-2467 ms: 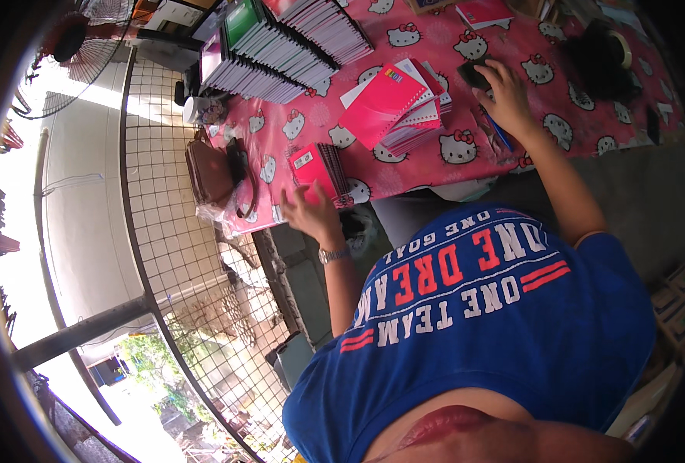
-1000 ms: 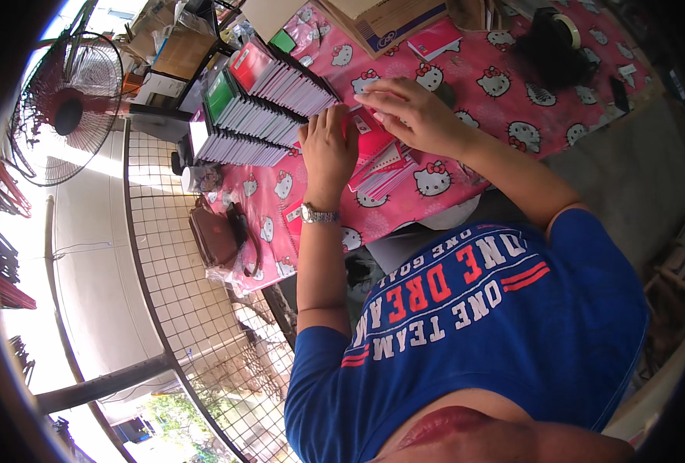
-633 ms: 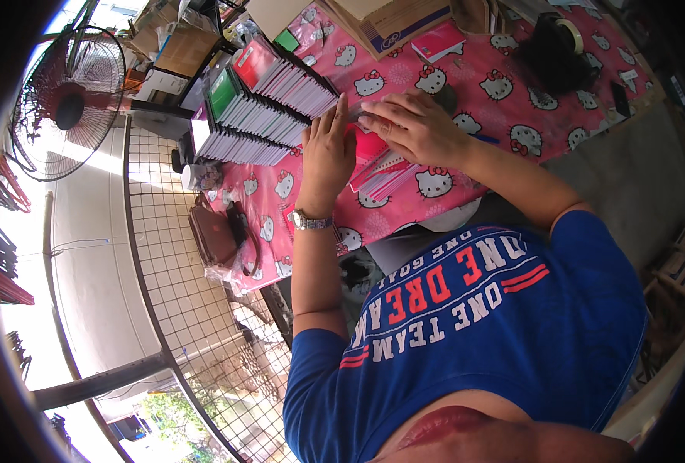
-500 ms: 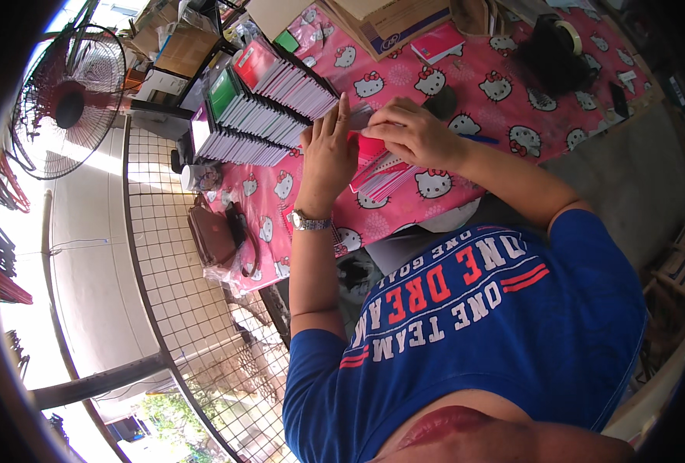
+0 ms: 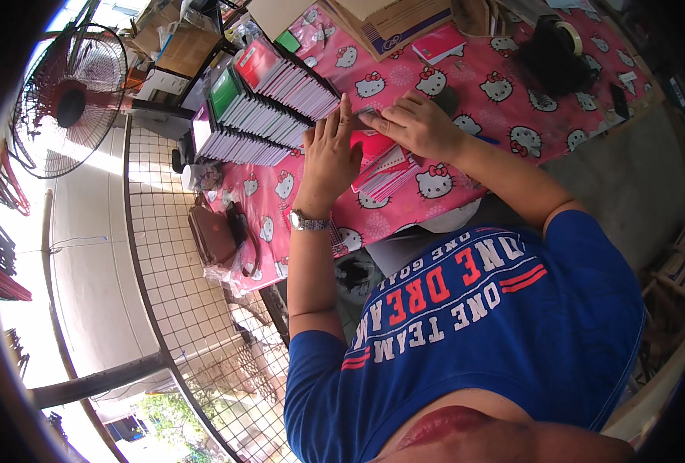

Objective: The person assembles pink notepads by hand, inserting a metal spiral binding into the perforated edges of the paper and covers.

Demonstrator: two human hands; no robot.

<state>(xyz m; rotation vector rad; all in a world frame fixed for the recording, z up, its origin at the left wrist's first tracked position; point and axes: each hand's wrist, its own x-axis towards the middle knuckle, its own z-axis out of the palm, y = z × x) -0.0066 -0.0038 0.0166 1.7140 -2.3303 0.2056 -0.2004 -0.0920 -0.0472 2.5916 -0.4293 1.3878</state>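
Pink-red booklets (image 5: pixel 392 176) lie in a small stack on the table in front of me, their edges showing as pale and pink stripes. My left hand (image 5: pixel 329 158) is held flat along their left side, fingers stretched out and the thumb near the top cover. At the far end of the booklets, my right hand (image 5: pixel 423 130) has its fingers bent and drawn together. A small greyish, shiny piece shows by its fingertips; I cannot make out what it is or how firmly it is held. My hands partly cover the booklets.
Tall stacks of spiral notebooks (image 5: pixel 257 108) with red, green and purple covers stand just left. Beyond are a cardboard box (image 5: pixel 396 27) and a pink pad (image 5: pixel 439 45). A tape roll (image 5: pixel 568 37) lies far right, a brown bag (image 5: pixel 213 235) near left. A fan (image 5: pixel 70 104) stands left.
My right hand has shifted slightly up and right, uncovering more of the pink-red cover. My left hand has barely moved.
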